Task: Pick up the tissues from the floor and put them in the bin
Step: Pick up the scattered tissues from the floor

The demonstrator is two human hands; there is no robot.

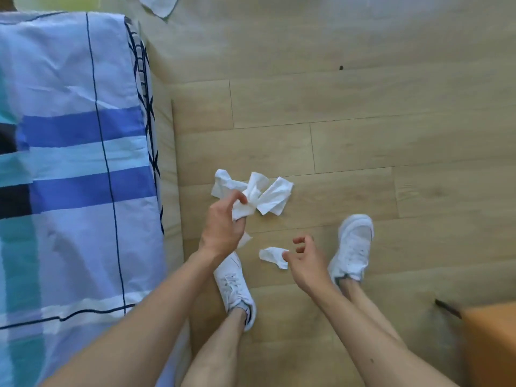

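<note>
Sneakers (236,291) stand on the wooden floor (363,135) beside a striped bed (69,163). Between them the right hand (307,265) hangs loose, fingers half curled, holding nothing, thumb at the edge of a small tissue (271,255) lying on the floor. The left hand (222,229) grips a bunch of tissues (258,192). Far ahead lies another tissue (160,5).

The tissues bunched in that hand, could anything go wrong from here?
The left hand grips the tissue bunch by its middle only, so loose ends might slip or tear. The small tissue by the right hand sits between the shoes and could be stepped on. The far tissue might be missed.
</note>
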